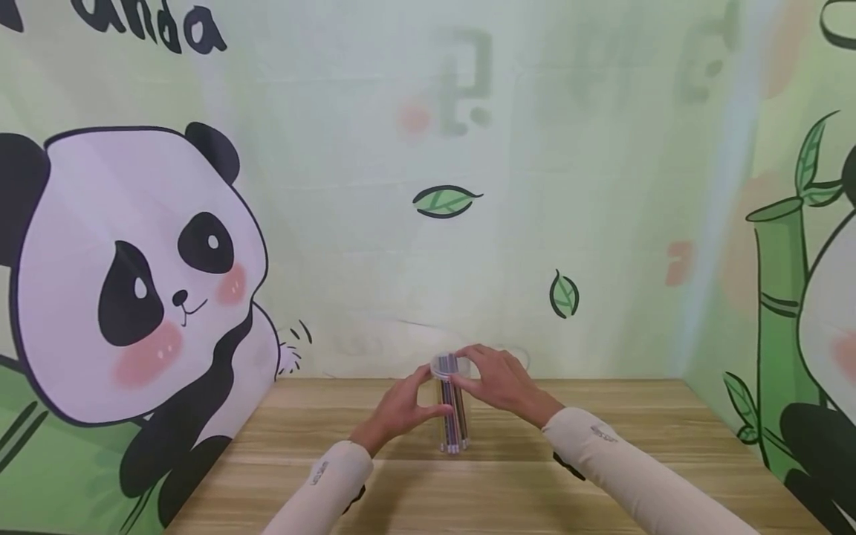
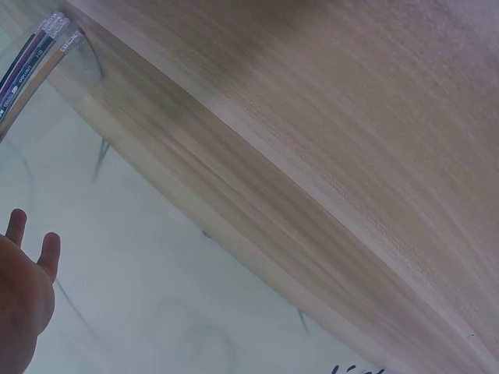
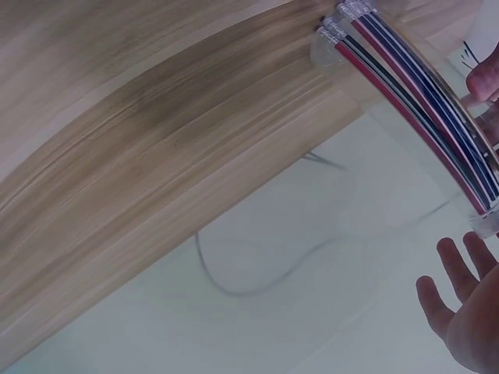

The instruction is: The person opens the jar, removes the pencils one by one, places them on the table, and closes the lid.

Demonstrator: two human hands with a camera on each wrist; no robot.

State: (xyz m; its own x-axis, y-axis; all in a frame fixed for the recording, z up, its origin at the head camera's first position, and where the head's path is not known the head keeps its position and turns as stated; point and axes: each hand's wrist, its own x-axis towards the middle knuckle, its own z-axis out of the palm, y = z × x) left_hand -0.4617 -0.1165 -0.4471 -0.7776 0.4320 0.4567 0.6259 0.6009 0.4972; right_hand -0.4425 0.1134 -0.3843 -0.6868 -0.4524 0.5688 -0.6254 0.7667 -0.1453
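A clear plastic tube (image 1: pixel 466 405) stands upright on the wooden table, with a round translucent lid (image 1: pixel 438 368) at its top. Several slim pencils (image 1: pixel 448 416) in dark blue, red and other colours are inside it, silvery ends down. My left hand (image 1: pixel 399 407) holds the tube's left side, thumb across the front and fingers near the top. From the right, my right hand (image 1: pixel 498 377) grips the lid's rim between thumb and fingers. The right wrist view shows the pencils (image 3: pixel 421 93) close up, with other right-hand fingers (image 3: pixel 460 269) spread away from the tube.
The wooden table (image 1: pixel 568 475) runs back to a pale green printed backdrop (image 1: pixel 348 223). Large pandas and a bamboo stalk (image 1: pixel 779 312) are drawn on its sides. The tube stands near the table's back edge.
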